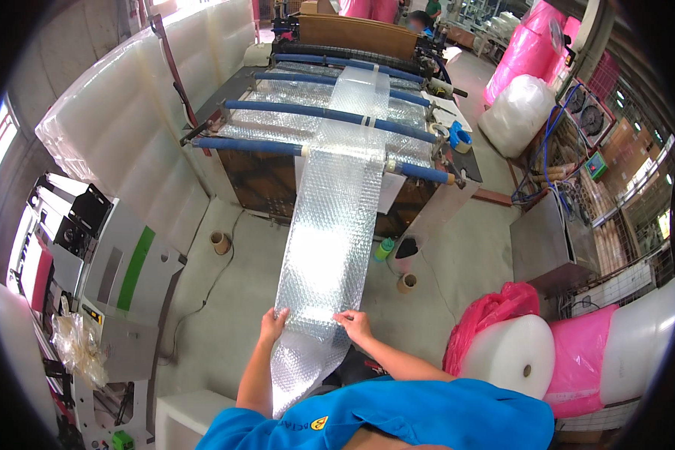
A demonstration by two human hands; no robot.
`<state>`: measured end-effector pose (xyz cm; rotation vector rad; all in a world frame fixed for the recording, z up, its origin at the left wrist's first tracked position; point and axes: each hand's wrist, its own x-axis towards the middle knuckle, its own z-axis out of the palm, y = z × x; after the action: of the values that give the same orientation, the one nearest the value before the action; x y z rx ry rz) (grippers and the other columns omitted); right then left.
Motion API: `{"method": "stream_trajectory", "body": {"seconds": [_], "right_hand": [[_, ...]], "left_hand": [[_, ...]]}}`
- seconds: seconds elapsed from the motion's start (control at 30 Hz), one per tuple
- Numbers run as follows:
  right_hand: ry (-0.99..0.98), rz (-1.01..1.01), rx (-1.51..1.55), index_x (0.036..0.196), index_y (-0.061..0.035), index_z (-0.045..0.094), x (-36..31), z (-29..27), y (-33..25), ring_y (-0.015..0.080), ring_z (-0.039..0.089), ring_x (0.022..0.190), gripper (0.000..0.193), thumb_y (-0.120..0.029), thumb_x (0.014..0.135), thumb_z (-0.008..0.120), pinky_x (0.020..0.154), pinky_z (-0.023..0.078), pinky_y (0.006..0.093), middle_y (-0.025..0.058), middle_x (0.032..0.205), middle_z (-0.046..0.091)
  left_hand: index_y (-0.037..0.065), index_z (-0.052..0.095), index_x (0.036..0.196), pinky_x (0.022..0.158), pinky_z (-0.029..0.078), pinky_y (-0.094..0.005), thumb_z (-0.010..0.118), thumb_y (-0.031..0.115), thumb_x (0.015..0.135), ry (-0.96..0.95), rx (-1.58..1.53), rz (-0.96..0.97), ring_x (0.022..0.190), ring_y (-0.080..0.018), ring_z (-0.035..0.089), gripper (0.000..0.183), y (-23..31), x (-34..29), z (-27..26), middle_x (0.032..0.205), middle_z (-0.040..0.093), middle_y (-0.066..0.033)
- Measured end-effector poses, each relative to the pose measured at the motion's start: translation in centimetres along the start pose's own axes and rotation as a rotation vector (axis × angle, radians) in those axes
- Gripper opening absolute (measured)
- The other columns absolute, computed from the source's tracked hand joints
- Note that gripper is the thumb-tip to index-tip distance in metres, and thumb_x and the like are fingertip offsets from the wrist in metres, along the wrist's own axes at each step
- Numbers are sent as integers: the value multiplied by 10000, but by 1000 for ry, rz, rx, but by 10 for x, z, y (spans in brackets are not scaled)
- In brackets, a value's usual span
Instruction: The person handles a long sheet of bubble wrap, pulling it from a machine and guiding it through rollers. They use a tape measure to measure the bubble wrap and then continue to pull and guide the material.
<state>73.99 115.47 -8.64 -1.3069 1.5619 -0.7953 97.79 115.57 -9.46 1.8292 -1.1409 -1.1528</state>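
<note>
Left of the bubble-wrap strip (334, 202), a grey machine (120, 281) is seen; between them a cardboard tube (219, 244) is stood on the floor. The strip's left edge is pinched by the left hand (272, 325), its right edge by the right hand (354, 325) (roughly level). The strip itself is draped from a blue roller (251, 145) beyond. Step in hand, as judged: strip held out by both edges; an even pull seems called for next, lest it skew. Well right of the strip, a white roll (499, 356) is noted. Writing: machine's label (92, 313) too small to read; below the strip, lettering on the blue shirt (442, 409) is partly folded beside a yellow emblem (319, 423).
</note>
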Motion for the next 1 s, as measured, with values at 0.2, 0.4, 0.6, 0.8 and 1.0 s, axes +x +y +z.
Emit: {"method": "stream_trajectory", "body": {"seconds": [0.2,0.4,0.6,0.8,1.0], "right_hand": [[58,-14,-63,722,-38,638,4,5,20,105,532,533,263,-299,690,650,514,406,247,51,606,599],[20,-20,-15,719,-39,636,8,1,23,89,542,558,258,-293,685,658,525,418,237,58,616,605],[25,-75,95,712,-20,628,79,-14,10,73,497,521,225,-241,693,662,499,398,223,26,589,585],[115,-130,92,689,-16,615,137,-30,-13,46,444,494,218,-229,691,666,457,362,201,-5,558,542],[73,-57,150,693,-39,623,189,-64,-63,63,429,452,254,-290,677,661,432,350,230,-5,507,501]], "left_hand": [[-13,520,842,526,407,-277,537,336,783,-40,-36,-24,541,-112,474,355,-15,6,10,620,534,-49],[-4,518,836,515,397,-262,530,319,792,-59,17,-96,541,-103,457,326,-34,16,18,601,503,-21],[-2,517,820,512,395,-270,528,327,790,-23,-38,13,535,-107,454,330,9,76,31,591,495,-21],[1,524,834,519,395,-269,523,347,788,-47,-56,42,545,-109,460,349,48,138,42,609,517,-35],[2,545,869,546,403,-272,564,337,761,39,-11,163,574,-106,480,353,113,174,42,662,555,-51]]}}
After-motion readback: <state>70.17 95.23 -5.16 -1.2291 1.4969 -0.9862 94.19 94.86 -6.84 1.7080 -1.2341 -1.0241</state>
